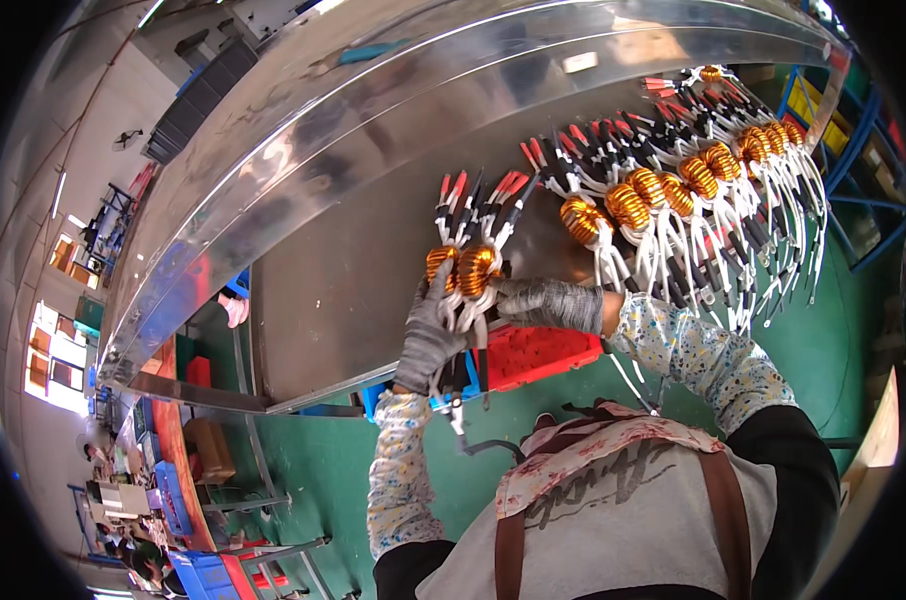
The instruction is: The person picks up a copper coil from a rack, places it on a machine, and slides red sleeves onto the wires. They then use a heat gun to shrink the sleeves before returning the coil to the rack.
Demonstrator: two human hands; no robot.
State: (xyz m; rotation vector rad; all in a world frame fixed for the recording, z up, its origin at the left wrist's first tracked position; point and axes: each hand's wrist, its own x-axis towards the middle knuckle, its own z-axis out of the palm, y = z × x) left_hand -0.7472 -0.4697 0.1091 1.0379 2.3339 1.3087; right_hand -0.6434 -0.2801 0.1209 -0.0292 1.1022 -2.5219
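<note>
Two toroidal coils of copper wire lie side by side at the edge of the metal table [323, 290]. White leads run from both ends of each, with black and red sleeves at the far tips. My left hand [431, 338], in a grey striped glove, has its fingers closed on the left coil [440, 262]. From the right, my right hand [553, 303], gloved alike, grips the right coil [477, 271] near its lower white leads. Its fingertips are partly hidden there. The near leads hang over the table edge.
A row of similar coils [628, 207] with white leads fills the table's right side. The shiny metal rim [303, 150] rises along the far side. Below the near edge sit a red bin [533, 358] and a blue bin [376, 398]. Blue shelving [866, 170] stands at right.
</note>
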